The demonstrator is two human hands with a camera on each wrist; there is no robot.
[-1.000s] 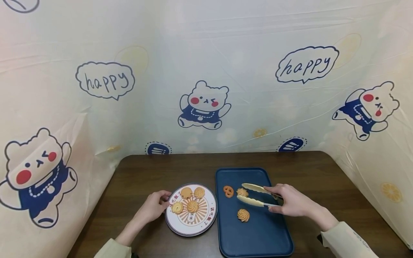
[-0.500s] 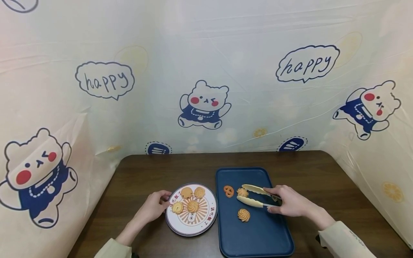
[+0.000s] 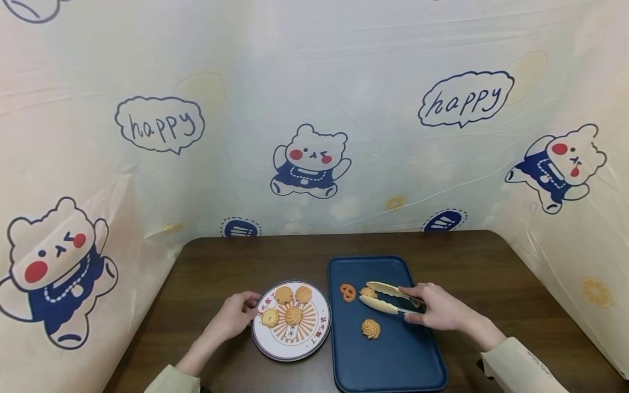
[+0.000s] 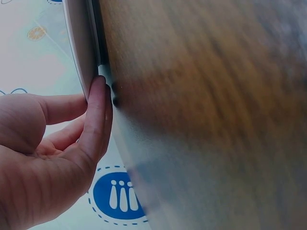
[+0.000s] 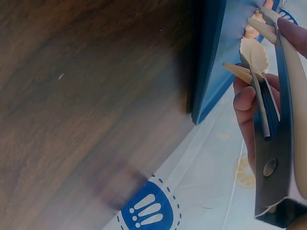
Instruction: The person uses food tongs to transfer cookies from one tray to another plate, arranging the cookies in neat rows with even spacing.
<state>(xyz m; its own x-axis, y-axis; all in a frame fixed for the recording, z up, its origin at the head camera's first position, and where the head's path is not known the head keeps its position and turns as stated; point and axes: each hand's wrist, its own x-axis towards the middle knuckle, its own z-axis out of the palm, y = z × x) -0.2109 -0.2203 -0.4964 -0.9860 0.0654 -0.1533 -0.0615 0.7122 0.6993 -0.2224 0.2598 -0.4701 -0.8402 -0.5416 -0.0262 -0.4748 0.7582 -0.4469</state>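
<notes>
Head view: your left hand (image 3: 233, 314) pinches rim of plate (image 3: 290, 349) between thumb and fingers, on worktop (image 3: 221, 262). Your right hand (image 3: 442, 307) holds tongs (image 3: 378, 304), grip spanning both arms; tips stand apart about ridged cookie (image 3: 366, 293) on tray (image 3: 388, 365); you cannot tell if they touch it. Work looks partway: four cookies (image 3: 294, 315) on plate, seemingly done. On tray, apparently yet to do: ridged cookie, swirl cookie (image 3: 371, 329) nearer you, pretzel (image 3: 348, 292) beside ridged one.
</notes>
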